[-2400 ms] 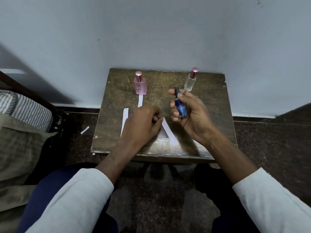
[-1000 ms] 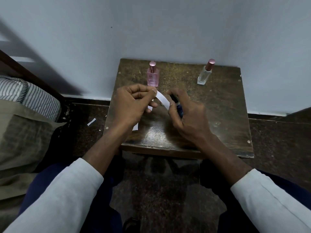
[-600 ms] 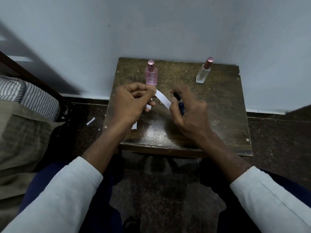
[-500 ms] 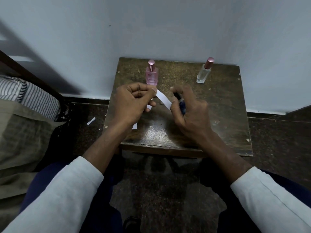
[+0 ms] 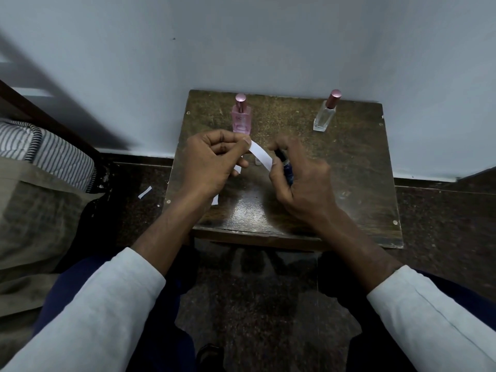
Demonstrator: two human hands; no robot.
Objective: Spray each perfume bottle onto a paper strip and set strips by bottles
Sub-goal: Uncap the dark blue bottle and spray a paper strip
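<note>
Perfume bottles and paper strips sit on a small dark wooden tabletop [image 5: 349,167], scratched and glossy, pushed against a pale blue-grey wall [image 5: 241,44]. A person sits at its near edge, both forearms reaching over it in white sleeves.

Left hand [image 5: 209,162]: over the left-centre of the tabletop, fingers curled, thumb and forefinger pinching one end of a white paper strip [image 5: 260,154]. The strip runs out to the right and slightly toward the person, its free end just beside the right hand.

Right hand [image 5: 303,183]: over the centre of the tabletop, fingers wrapped around a dark blue perfume bottle [image 5: 285,167]. Only the black top and a sliver of the blue body show between the fingers; the top is close to the free end of the strip. Forefinger lies over the top of the bottle; cannot tell if it is pressing.

Pink perfume bottle [image 5: 241,118]: upright at the far left of the tabletop, near the wall, pink cap on, just beyond the left hand.

Clear perfume bottle [image 5: 325,114]: upright at the far right, rose-coloured cap on, well apart from the pink one and from both hands.

Pieces of other white strips [image 5: 214,200] show on the tabletop below and beside the left hand, mostly hidden by it.

Striped bedding [image 5: 53,154] at far left. A small paper scrap [image 5: 145,191] lies on the dark speckled floor [image 5: 442,224], left of the tabletop.
</note>
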